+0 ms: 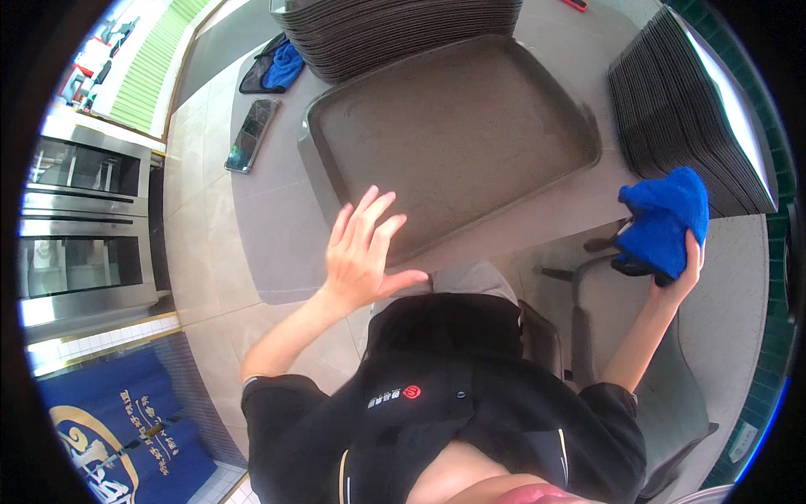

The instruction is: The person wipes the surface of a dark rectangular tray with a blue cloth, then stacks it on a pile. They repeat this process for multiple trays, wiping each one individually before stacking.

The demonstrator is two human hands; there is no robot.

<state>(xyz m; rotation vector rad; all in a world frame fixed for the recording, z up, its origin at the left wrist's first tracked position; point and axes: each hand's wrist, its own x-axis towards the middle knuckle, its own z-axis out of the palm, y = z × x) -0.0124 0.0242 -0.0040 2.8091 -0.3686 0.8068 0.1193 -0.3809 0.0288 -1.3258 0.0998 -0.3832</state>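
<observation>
A brown rectangular serving tray [453, 138], with nothing on it, lies at a slant before me on the grey table [277, 252]. Over its near left corner is my left hand [362, 252], fingers apart and holding nothing; I cannot tell whether it touches the rim. My right hand [683, 271] grips a bunched blue cloth [667, 220] with a dark underside. That hand is off to the right of the tray, beside the table's near edge.
Behind the tray rises a tall stack of trays [403, 34]. Another tray stack [680, 113] stands at right. A smartphone [253, 135] and a second blue-and-grey cloth [280, 66] lie on the left side. A chair [604, 302] is below my right hand. Glass-doored steel cabinets [88, 214] are at far left.
</observation>
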